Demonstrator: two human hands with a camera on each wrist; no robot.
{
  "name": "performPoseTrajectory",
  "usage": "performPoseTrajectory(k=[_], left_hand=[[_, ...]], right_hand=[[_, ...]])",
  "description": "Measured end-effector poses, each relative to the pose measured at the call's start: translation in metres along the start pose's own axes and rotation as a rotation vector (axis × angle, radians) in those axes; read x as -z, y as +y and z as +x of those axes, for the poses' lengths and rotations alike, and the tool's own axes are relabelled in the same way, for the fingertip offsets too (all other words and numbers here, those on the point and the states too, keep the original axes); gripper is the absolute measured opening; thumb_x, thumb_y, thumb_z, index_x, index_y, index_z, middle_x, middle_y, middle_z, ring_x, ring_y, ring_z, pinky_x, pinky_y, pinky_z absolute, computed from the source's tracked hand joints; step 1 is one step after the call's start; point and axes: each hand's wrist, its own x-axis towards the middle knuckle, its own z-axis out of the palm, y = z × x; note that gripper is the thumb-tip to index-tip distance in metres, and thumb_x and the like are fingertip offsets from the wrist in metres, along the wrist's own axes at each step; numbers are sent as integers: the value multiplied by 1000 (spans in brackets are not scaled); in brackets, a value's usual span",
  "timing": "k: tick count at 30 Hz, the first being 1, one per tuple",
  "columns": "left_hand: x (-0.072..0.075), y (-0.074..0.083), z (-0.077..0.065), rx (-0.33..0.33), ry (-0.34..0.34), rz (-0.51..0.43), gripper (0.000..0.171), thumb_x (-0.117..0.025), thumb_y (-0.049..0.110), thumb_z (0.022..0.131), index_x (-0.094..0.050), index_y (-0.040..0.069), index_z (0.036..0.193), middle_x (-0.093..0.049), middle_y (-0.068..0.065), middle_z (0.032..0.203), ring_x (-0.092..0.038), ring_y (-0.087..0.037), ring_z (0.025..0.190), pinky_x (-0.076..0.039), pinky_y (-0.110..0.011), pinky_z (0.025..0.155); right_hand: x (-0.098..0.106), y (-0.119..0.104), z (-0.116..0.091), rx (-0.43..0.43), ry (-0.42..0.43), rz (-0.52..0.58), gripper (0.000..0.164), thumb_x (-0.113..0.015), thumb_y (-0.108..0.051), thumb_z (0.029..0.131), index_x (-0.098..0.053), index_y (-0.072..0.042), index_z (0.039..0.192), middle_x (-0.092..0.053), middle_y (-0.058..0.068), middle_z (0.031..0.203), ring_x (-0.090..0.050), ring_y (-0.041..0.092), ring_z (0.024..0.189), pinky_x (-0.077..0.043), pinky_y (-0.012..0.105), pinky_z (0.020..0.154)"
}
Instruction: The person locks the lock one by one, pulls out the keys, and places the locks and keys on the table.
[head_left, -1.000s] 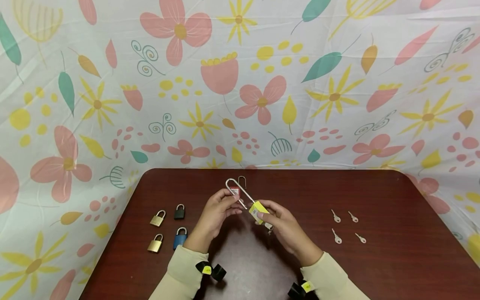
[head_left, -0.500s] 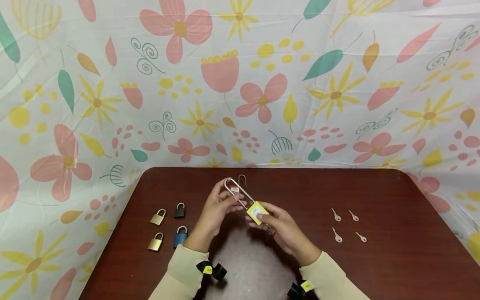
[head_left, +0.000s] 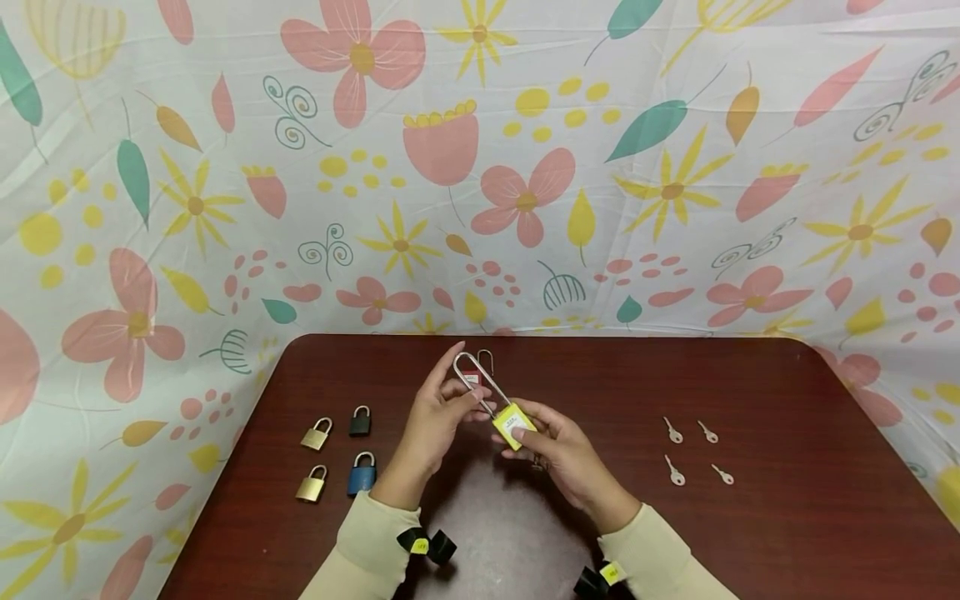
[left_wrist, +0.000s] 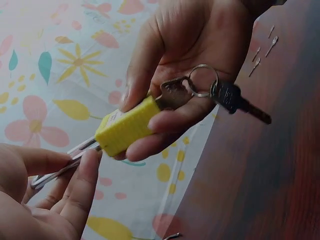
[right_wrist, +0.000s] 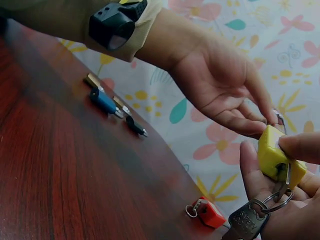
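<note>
Over the table my right hand grips the yellow body of a long-shackle padlock, thumb on its white label. My left hand pinches the silver shackle between thumb and fingers, its index finger stretched up beside the bend. Both shackle legs meet the top of the body in the head view. A key stands in the bottom of the padlock, seen in the left wrist view. From its ring hangs a second, dark-headed key. The right palm partly hides these keys in the head view.
A red padlock lies at the back, behind the left fingers, with a key ring. Two brass padlocks, a black padlock and a blue padlock lie left. Several loose keys lie right on the table.
The shackle's free leg, apart from the yellow body a second ago, now meets it. The body has turned its label more toward the head camera. My left index finger has straightened upward.
</note>
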Motion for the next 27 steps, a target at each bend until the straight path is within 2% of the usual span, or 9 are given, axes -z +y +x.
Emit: performPoseTrajectory(k=[5, 8, 10, 14, 16, 19, 21, 24, 27], left_hand=[[-9, 9, -5, 8, -32, 76, 69, -61, -5, 89, -34, 30, 143, -59, -25, 93, -60, -38, 89, -51, -44, 78], [-15, 16, -9, -4, -55, 145, 73, -61, -4, 89, -27, 26, 146, -59, -27, 96, -58, -38, 92, -48, -39, 82], [-19, 20, -11, 1, -75, 179, 78, -61, -4, 88, -21, 26, 148, -59, -28, 98, -58, -36, 91, -47, -39, 81], [-22, 21, -13, 25, -103, 188, 87, -62, -5, 86, -12, 27, 148, -58, -28, 100, -59, -35, 85, -50, -49, 76], [-22, 21, -13, 40, -99, 202, 91, -65, -5, 84, -10, 29, 149, -58, -27, 98, -60, -35, 81, -51, -47, 73], [-21, 21, -12, 69, -87, 225, 95, -68, -2, 83, -6, 29, 149, -60, -23, 95, -61, -35, 80, -51, -37, 70], [-19, 19, -11, 88, -77, 205, 97, -69, -1, 83, -4, 29, 149, -61, -23, 94, -60, -37, 79, -51, -35, 69], [-15, 13, -9, 105, -56, 123, 97, -69, -3, 82, -5, 29, 148, -61, -24, 93, -60, -39, 77, -53, -40, 71], [-10, 7, -6, 103, -36, 57, 96, -69, -4, 82, -9, 31, 148, -61, -24, 92, -61, -34, 76, -53, -44, 72]], right_hand=[[2, 0, 0, 36, 8, -1, 44, -52, 1, 95, -36, 5, 136, -50, 29, 121, -49, 51, 105, -50, 46, 81], [2, 1, 0, 57, 23, 7, 44, -52, 2, 95, -36, 5, 135, -49, 28, 125, -51, 48, 104, -51, 44, 79], [2, 1, 0, 67, 34, 15, 43, -52, 3, 95, -35, 5, 134, -49, 27, 125, -52, 47, 104, -51, 43, 79], [1, 2, 0, 84, 60, 18, 38, -53, 3, 95, -35, 9, 128, -51, 28, 120, -51, 50, 103, -52, 44, 77], [0, 1, 0, 92, 77, -1, 37, -54, 2, 94, -36, 9, 125, -53, 28, 118, -52, 49, 102, -52, 45, 77], [-3, 0, -1, 105, 96, -33, 35, -55, 0, 94, -40, 10, 124, -53, 27, 116, -55, 44, 99, -51, 48, 77], [-5, -2, -1, 113, 96, -44, 33, -54, -3, 96, -42, 9, 125, -51, 27, 115, -56, 40, 99, -50, 49, 78], [-7, -6, -3, 119, 73, -33, 34, -49, -9, 100, -43, 8, 128, -47, 27, 118, -55, 36, 101, -49, 48, 81], [-8, -10, -3, 121, 44, -10, 36, -44, -14, 103, -43, 6, 132, -47, 27, 123, -54, 34, 104, -49, 46, 83]])
